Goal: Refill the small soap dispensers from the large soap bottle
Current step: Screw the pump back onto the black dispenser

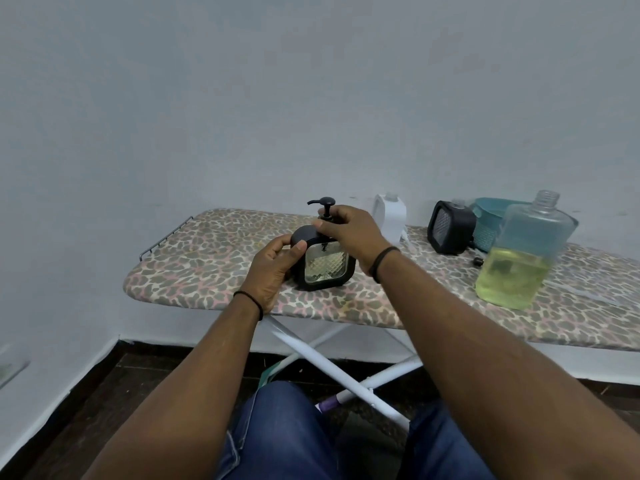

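I have both hands on the black dispenser (323, 261), which stands upright on the leopard-print ironing board (214, 244), left of its middle and toward the near edge. My left hand (273, 268) wraps the dispenser's left shoulder, thumb across the front top corner, fingers curled round the back: a firm bracing grip on the body. My right hand (349, 230) sits directly over the neck, fingers curled round the collar just under the pump head (323, 202), whose spout points left.

What matters here is that the pump's long axis runs straight up out of the body, and my right grip lies right on that axis while the left holds below and to the side. So I judge any twist has to turn about that vertical line, with the left hand stopping the body from spinning along. I cannot tell whether the collar is being tightened or loosened.

The large soap bottle (523, 251) stands uncapped well to the right, about half full of yellow-green liquid, nearer my right hand. Two more dispensers without pumps, a white dispenser (391, 216) and a second black dispenser (448, 226), stand at the far edge, beside a teal basket (491, 209).
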